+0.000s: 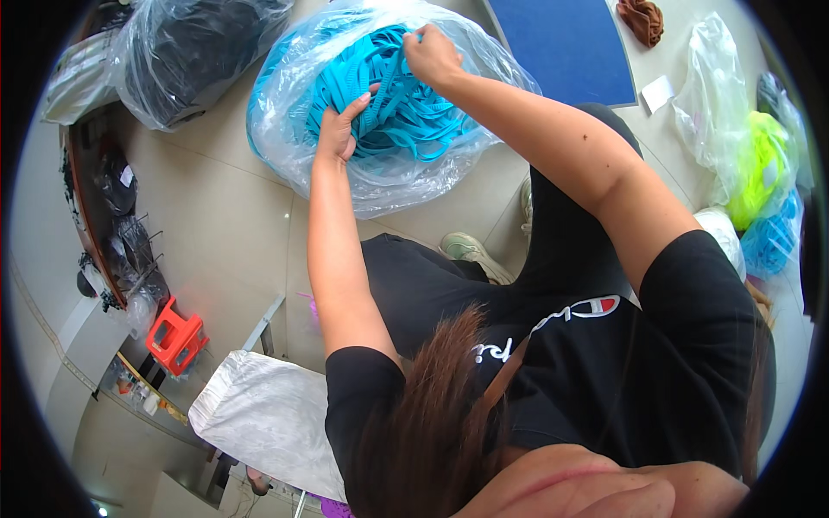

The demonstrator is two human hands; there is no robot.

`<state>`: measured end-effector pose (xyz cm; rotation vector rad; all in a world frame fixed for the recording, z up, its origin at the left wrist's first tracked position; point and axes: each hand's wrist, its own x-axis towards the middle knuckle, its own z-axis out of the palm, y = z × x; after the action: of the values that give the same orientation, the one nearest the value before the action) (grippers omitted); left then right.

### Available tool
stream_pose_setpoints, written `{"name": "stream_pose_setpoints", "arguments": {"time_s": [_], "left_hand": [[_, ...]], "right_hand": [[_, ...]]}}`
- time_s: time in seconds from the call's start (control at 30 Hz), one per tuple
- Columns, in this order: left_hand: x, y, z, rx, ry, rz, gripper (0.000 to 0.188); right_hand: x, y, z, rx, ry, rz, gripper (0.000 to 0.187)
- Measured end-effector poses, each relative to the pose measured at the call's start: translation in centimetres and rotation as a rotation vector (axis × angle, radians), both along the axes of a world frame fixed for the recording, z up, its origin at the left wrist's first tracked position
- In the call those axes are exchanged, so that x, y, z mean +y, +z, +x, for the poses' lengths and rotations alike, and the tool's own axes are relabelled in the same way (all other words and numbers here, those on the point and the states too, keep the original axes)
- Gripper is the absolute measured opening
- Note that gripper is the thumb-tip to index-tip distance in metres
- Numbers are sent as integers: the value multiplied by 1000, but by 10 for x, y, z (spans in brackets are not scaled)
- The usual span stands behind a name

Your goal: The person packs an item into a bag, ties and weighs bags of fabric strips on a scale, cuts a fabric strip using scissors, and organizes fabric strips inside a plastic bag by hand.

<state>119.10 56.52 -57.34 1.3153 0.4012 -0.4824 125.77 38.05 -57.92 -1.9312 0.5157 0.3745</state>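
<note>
A big clear plastic bag (pixel 363 194) stands on the floor in front of me, its mouth spread wide. Inside lies a tangled heap of bright blue flat straps (pixel 423 138), which look like elastic or zipper tape. At the near left of the heap, my left hand (pixel 341 131) has its thumb over a bundle of straps, the other fingers mostly tucked behind it. My right hand (pixel 432 57) is closed in a pinch at the heap's far right side. Its fingertips meet the straps there, though exactly what lies between them is partly hidden.
A blue board (pixel 561 47) lies beyond the bag, at right. Dark goods in clear plastic (pixel 194 56) stand far left. A red stool (pixel 175 337) and a white-covered seat (pixel 263 401) are nearer left. Bags with neon yellow (pixel 760 168) and blue contents sit right.
</note>
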Motion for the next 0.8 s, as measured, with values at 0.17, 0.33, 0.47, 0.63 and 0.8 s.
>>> {"name": "stream_pose_setpoints", "arguments": {"time_s": [0.17,0.33,0.47,0.63,0.8], "left_hand": [[1,-3,-1,-68,110,-118,32],[-5,-5,-1,-103,183,-156,30],[-16,9,4,-183,311,-173,23],[-2,16,1,-376,343,-72,15],[-13,19,1,-436,331,-19,12]], "right_hand": [[-3,1,-12,-775,-92,-526,31],[12,2,-67,-576,698,-199,20],[6,-14,-79,-248,990,-411,17],[9,26,-73,-33,955,-486,31],[26,17,-90,-365,488,-348,96]]}}
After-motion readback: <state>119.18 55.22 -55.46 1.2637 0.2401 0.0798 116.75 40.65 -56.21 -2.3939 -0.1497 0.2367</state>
